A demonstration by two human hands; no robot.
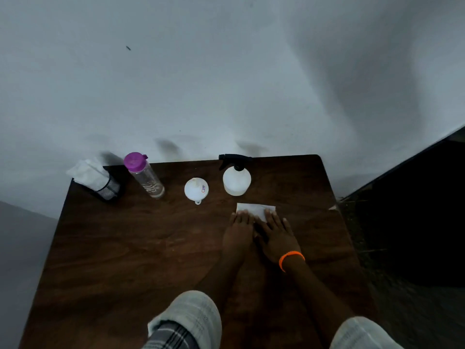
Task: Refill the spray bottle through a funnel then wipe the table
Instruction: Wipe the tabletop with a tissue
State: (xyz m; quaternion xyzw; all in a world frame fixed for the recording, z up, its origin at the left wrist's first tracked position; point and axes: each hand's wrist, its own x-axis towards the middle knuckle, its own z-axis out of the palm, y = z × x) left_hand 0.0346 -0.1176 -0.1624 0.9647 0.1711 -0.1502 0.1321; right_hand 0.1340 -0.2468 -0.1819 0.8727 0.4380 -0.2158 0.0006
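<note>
A white paper tissue [256,208] lies flat on the dark wooden table [141,248], right of centre. My left hand [239,229] and my right hand [278,235] both press flat on its near part, fingers spread, side by side. Just beyond the tissue stands the white spray bottle [237,182] with its black trigger head on. A white funnel [196,189] rests wide end up to the left of the bottle. Further left stands a clear water bottle [147,178] with a purple cap.
A black mesh holder [108,188] stuffed with white tissues sits at the table's far left corner. The table butts against a pale wall. Its right edge drops to a dark floor [415,222]. An orange band circles my right wrist.
</note>
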